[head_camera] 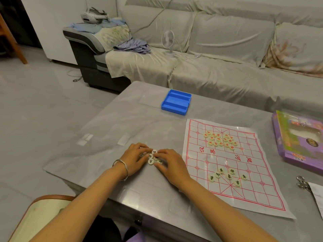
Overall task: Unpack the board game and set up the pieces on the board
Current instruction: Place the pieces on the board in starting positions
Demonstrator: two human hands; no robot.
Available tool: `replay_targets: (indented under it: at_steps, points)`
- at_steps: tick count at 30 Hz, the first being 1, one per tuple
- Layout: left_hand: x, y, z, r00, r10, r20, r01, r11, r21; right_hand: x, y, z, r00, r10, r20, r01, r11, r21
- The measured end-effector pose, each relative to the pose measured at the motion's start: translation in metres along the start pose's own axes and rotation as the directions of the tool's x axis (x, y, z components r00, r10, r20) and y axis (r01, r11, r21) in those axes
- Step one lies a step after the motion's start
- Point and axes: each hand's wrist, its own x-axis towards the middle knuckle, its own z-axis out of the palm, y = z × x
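Head view: we note a small cluster of black-lettered pieces (152, 157) on the bare desk (111, 123), to the left of the paper board (232, 165) and off it. The left hand (135, 158) and right hand (172, 163) cup this cluster from either side, fingers curled inward and touching the discs; we judge they are gathering them, not yet lifting. Whether any piece is actually pinched we cannot tell.

The relation that matters: the board lies to the right of both hands, its near left edge just beside the right hand. The right hand is therefore the nearer one for carrying pieces across. The board's long axis runs away from us, slanting slightly rightward.

On the board, a loose group of black pieces (227, 176) sits in the near half, none clearly on its starting point. A tight heap of red-lettered pieces (220, 140) lies in the far half, also unsorted. We judge setup is at an early stage.

Open room: bare desk to the left and ahead of the hands. The empty blue case (176, 102) stands well beyond, clear of the path. A purple game box (297, 138) lies near the board's right edge. The desk's near edge is close to the forearms.
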Motion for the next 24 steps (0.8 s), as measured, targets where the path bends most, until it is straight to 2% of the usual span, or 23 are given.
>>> replay_targets:
  at_steps: [4,9,20,24]
  points:
    - [-0.003,-0.002,-0.004,0.999,0.024,0.035,-0.022,0.998,-0.051,0.000,0.004,-0.006,0.998,0.039,-0.049,-0.039,0.999,-0.004]
    - [-0.003,-0.001,-0.004,0.998,0.052,0.036,-0.051,0.998,-0.036,-0.002,0.001,-0.004,0.995,0.068,-0.072,-0.067,0.998,0.021]
    - [0.006,0.024,0.007,0.996,0.088,-0.023,-0.090,0.990,-0.111,-0.002,0.012,-0.022,0.986,0.120,-0.113,-0.110,0.989,0.098]
    - [0.008,0.031,0.013,0.995,0.098,0.017,-0.096,0.991,-0.088,-0.005,0.020,-0.032,0.982,0.138,-0.130,-0.123,0.986,0.116]
